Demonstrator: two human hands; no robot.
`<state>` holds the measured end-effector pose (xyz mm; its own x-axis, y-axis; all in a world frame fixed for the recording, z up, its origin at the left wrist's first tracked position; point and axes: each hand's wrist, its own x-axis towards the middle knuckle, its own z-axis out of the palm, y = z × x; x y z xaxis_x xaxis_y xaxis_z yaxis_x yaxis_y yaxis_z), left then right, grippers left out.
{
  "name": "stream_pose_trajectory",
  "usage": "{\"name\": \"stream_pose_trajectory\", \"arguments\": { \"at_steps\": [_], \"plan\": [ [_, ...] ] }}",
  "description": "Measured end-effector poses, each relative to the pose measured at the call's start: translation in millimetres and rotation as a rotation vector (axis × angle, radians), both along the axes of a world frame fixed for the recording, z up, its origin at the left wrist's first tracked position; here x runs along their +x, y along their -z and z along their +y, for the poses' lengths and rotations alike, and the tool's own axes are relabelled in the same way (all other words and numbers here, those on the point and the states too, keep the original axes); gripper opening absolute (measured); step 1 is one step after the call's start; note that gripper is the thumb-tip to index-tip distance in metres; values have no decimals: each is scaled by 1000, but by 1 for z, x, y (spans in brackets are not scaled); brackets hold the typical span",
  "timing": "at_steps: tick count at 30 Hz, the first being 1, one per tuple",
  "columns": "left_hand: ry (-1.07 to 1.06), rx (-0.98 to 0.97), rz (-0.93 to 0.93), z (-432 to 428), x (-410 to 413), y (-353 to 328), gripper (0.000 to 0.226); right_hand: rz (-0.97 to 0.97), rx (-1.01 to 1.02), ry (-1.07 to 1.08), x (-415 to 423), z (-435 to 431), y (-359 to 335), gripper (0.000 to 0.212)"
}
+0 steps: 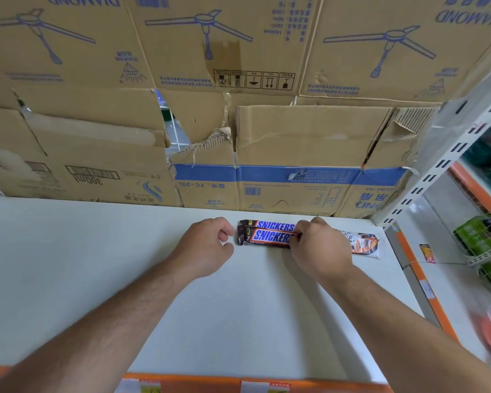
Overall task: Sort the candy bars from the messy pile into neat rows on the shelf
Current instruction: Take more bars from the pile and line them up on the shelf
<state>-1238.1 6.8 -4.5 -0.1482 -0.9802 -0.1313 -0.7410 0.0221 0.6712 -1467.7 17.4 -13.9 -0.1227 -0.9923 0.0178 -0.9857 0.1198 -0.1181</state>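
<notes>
Two brown Snickers bars lie side by side on the white shelf (pixel 125 279), the far bar (pixel 270 224) behind the near bar (pixel 267 237). My right hand (pixel 321 248) covers their right ends, and its fingers pinch the near bar. My left hand (pixel 207 245) hovers just left of the bars with loosely curled fingers and holds nothing. A white and orange candy packet (pixel 364 245) lies to the right, partly hidden by my right hand.
Flattened cardboard boxes (pixel 210 123) wall off the back of the shelf. A white slotted upright (pixel 437 171) stands at the right. Beyond it a neighbouring shelf holds green packages (pixel 485 236) in a wire basket. An orange price strip (pixel 238 385) runs along the front edge.
</notes>
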Motion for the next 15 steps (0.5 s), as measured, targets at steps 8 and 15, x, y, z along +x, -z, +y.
{"name": "stream_pose_trajectory", "arguments": {
  "at_steps": [8,15],
  "plan": [
    [136,-137,-156,13,6,-2,29,-12,-106,15,16,22,-6,29],
    [368,-302,-361,36,11,-2,56,18,-92,-107,51,76,-7,44]
  ]
}}
